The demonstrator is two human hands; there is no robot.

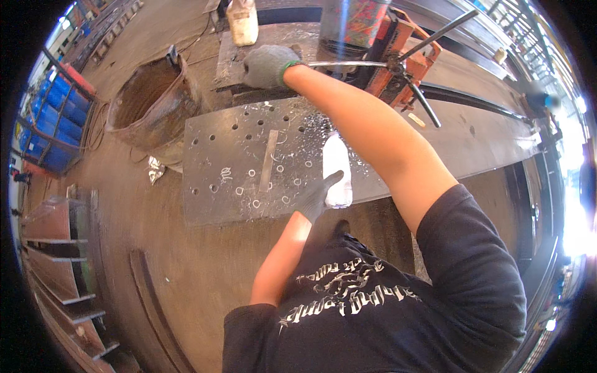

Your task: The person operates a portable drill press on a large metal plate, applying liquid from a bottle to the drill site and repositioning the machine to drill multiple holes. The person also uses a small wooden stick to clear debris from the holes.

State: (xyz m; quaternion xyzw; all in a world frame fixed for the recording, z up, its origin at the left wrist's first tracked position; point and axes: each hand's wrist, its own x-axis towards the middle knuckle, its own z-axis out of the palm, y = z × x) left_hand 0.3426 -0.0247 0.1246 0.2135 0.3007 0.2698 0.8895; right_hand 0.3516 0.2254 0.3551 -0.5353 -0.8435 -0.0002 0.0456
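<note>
My left hand [316,195], in a dark glove, is closed around a white plastic bottle [336,163] at the near edge of a dark steel plate [233,202]. Holes, chalk circles and scattered pale shavings mark that plate, and a narrow flat metal bar [268,160] lies across it. My right arm reaches over to the far left. At its end my right hand [268,66], in a grey glove with a green cuff, is curled by the plate's far edge. Its fingertips are out of sight, so whatever they grip cannot be made out.
An orange machine [398,59] with long lever handles stands beyond my right forearm, beside a paint-stained drum [357,25]. A yellowish jug [242,23] stands at the back. Left are a rusty open barrel [149,102], blue drums [59,115] and steel beams [59,273].
</note>
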